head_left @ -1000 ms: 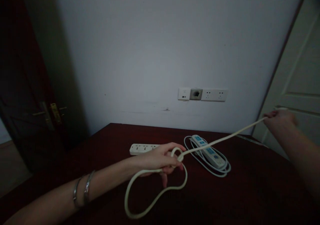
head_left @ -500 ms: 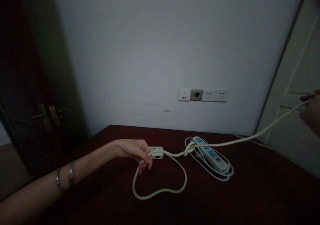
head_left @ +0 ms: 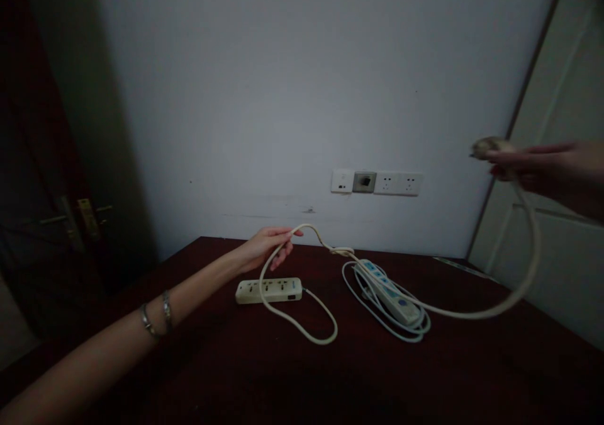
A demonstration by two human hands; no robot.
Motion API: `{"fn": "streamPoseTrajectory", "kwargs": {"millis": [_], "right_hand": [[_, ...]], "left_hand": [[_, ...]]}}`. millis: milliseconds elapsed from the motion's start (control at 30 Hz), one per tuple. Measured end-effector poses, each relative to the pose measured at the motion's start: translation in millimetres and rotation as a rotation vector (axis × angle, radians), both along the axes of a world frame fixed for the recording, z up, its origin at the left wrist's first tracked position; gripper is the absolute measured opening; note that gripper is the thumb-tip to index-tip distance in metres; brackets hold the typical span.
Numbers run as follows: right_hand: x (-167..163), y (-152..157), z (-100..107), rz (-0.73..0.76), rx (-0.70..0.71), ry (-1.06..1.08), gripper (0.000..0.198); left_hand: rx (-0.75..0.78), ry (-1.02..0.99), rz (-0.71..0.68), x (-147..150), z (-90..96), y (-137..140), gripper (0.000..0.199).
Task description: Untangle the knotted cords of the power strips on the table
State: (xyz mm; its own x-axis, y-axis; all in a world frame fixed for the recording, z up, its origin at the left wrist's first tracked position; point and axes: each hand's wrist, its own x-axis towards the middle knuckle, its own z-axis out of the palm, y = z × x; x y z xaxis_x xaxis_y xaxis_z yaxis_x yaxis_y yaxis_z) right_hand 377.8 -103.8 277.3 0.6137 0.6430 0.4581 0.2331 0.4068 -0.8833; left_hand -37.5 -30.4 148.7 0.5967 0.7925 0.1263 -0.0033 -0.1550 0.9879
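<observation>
One blurry plug [head_left: 487,145], partly behind the right fingers [head_left: 508,158]; details unclear

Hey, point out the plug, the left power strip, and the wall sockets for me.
Plug [head_left: 487,146]: head view, on its blurred body.
Left power strip [head_left: 272,293]: head view, mid-body, on its socketed face.
Wall sockets [head_left: 386,184]: head view, on a white plate in the row.
</observation>
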Motion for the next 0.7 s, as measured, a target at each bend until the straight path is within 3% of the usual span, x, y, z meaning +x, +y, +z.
{"fn": "streamPoseTrajectory", "kwargs": {"millis": [67, 167, 267, 333, 467, 567, 633, 700], "right_hand": [[-49, -10, 3, 0.123, -0.168, -0.182, 0.007], [-121, -22, 0, 0.482, -0.264, -0.215, 0.018], [-176, -19, -7, 0.772, -0.189, -0.144, 0.016], [-198, -6, -10, 0.850, -0.092, -0.075, 0.014], [-204, 36, -11, 0.639, 0.113, -0.020, 0.023], [-183, 64, -13, 0.402, 0.285, -0.045, 0.027], [-162, 78, -17, 0.282, 0.354, -0.082, 0.028], [-140, 88, -25, 0.183, 0.380, -0.127, 0.028]], "left_hand": [[0.036, -0.015, 0.056, 13, 1.9, 2, 0.034], [0.045, -0.001, 0.042, 35, 3.3, 0, 0.032], [0.031, 0.010, -0.100, 59, 4.1, -12, 0.032], [0.007, -0.014, -0.203, 72, 4.3, -24, 0.031], [-0.157, -0.118, -0.435, 82, 0.4, -42, 0.036], [-0.309, -0.193, -0.600, 75, -4.4, -44, 0.058], [-0.342, -0.253, -0.635, 68, -5.6, -42, 0.077], [-0.322, -0.291, -0.613, 60, -4.5, -40, 0.083]]}}
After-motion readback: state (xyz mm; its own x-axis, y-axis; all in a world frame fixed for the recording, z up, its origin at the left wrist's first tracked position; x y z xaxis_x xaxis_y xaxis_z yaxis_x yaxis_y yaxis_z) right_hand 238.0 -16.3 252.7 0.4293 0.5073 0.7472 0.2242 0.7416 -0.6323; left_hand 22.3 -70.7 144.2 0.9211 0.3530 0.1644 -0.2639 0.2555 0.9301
